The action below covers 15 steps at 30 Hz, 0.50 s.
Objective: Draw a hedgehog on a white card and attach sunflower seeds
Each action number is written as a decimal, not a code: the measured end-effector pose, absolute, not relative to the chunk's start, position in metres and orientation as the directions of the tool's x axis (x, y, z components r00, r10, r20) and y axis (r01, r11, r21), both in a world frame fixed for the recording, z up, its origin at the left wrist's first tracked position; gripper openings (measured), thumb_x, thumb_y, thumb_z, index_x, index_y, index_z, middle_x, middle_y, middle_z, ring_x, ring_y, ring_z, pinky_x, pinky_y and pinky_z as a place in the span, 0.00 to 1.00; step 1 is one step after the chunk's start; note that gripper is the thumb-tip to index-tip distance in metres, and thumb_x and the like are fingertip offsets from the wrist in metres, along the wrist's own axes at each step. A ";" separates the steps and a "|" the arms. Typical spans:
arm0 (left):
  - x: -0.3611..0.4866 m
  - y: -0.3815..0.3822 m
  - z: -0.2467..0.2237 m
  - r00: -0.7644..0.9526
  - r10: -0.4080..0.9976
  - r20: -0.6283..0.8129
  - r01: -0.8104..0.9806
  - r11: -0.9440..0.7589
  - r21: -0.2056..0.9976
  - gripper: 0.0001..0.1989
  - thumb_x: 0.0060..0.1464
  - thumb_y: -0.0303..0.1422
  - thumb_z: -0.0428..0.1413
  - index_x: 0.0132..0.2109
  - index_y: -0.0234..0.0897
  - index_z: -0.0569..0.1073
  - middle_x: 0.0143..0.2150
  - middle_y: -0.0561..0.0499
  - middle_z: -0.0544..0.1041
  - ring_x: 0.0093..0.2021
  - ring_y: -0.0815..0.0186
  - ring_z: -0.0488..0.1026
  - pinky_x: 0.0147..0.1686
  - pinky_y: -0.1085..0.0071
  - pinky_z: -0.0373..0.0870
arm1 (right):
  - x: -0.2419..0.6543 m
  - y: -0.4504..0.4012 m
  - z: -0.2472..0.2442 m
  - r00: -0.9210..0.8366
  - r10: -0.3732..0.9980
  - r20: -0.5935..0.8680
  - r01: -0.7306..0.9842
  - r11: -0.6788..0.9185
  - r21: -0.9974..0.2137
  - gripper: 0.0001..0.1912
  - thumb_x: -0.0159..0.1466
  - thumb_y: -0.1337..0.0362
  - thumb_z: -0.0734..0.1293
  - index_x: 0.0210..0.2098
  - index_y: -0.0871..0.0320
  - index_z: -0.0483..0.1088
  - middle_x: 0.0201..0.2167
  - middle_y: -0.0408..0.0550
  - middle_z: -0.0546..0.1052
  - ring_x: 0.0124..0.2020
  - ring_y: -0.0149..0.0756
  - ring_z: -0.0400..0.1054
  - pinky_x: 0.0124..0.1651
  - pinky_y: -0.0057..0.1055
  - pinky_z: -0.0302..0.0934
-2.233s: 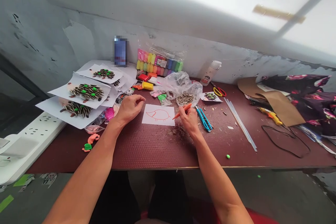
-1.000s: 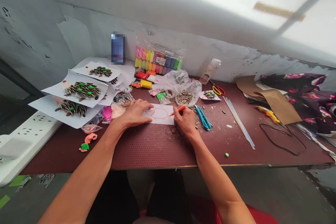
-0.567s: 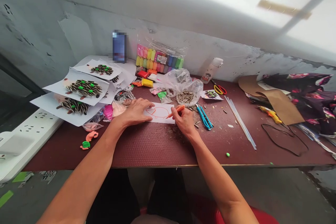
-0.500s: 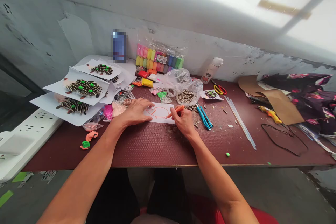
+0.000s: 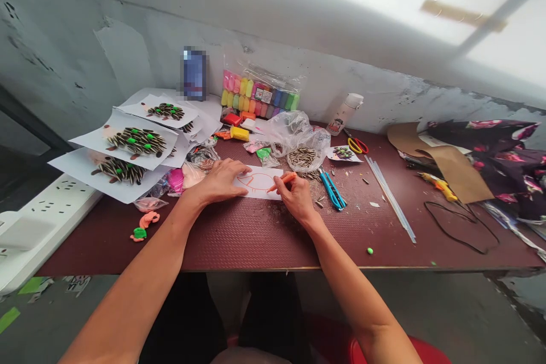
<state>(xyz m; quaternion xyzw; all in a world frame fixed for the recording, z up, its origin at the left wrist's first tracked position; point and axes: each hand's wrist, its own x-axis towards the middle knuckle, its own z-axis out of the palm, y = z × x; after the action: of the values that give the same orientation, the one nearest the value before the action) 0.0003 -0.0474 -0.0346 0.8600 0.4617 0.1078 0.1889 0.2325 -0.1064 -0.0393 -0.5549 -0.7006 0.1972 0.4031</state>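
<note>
Peeling grey wall (image 5: pixel 128 57) runs behind a long maroon workbench (image 5: pixel 239 239), and a sheet of white paper (image 5: pixel 258 183) bearing an orange outline drawing lies mid-bench. The person's left hand (image 5: pixel 222 181) rests flat and open, pressing the sheet's left end. The right hand (image 5: pixel 296 199) pinches an orange pen (image 5: pixel 285 179), its tip on the paper, near two blue craft knives (image 5: pixel 331 190).
</note>
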 end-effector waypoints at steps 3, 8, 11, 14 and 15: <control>0.001 -0.047 -0.035 0.545 0.839 0.010 0.758 -0.497 0.421 0.28 0.49 0.39 0.59 0.59 0.41 0.76 0.58 0.45 0.78 0.58 0.49 0.69 0.59 0.55 0.64 | 0.232 -0.106 -0.040 -0.059 0.939 0.340 0.620 0.301 -0.725 0.22 0.71 0.54 0.63 0.26 0.58 0.78 0.25 0.47 0.78 0.23 0.31 0.66 0.32 0.29 0.58; 0.001 -0.047 -0.035 0.549 0.836 0.004 0.760 -0.501 0.413 0.28 0.50 0.39 0.59 0.59 0.43 0.76 0.58 0.46 0.78 0.58 0.49 0.69 0.59 0.55 0.64 | 0.231 -0.106 -0.040 -0.046 0.942 0.331 0.635 0.284 -0.719 0.21 0.71 0.54 0.64 0.26 0.57 0.77 0.26 0.47 0.78 0.24 0.31 0.66 0.33 0.29 0.59; 0.001 -0.047 -0.035 0.548 0.836 0.005 0.760 -0.500 0.414 0.28 0.50 0.39 0.59 0.59 0.42 0.76 0.58 0.45 0.78 0.58 0.49 0.69 0.59 0.55 0.63 | 0.231 -0.106 -0.040 -0.059 0.937 0.344 0.627 0.303 -0.718 0.22 0.71 0.55 0.64 0.25 0.57 0.77 0.26 0.47 0.78 0.24 0.31 0.66 0.32 0.29 0.59; 0.000 -0.047 -0.037 0.550 0.835 0.018 0.755 -0.506 0.418 0.28 0.50 0.39 0.59 0.59 0.43 0.76 0.58 0.46 0.78 0.58 0.49 0.69 0.59 0.55 0.64 | 0.231 -0.106 -0.040 -0.063 0.939 0.338 0.628 0.300 -0.718 0.22 0.71 0.54 0.63 0.25 0.57 0.77 0.26 0.47 0.78 0.24 0.31 0.67 0.32 0.29 0.59; 0.000 -0.047 -0.037 0.551 0.835 0.021 0.753 -0.508 0.418 0.28 0.50 0.39 0.59 0.59 0.44 0.76 0.58 0.46 0.78 0.58 0.50 0.69 0.59 0.55 0.64 | 0.230 -0.106 -0.040 -0.062 0.941 0.333 0.632 0.296 -0.717 0.22 0.71 0.54 0.63 0.25 0.57 0.77 0.26 0.47 0.78 0.24 0.31 0.67 0.32 0.29 0.59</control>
<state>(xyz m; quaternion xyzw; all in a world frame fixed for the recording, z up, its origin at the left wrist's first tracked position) 0.0001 -0.0466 -0.0369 0.8612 0.4610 0.1105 0.1833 0.2304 -0.1063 -0.0405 -0.5601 -0.7020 0.1962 0.3938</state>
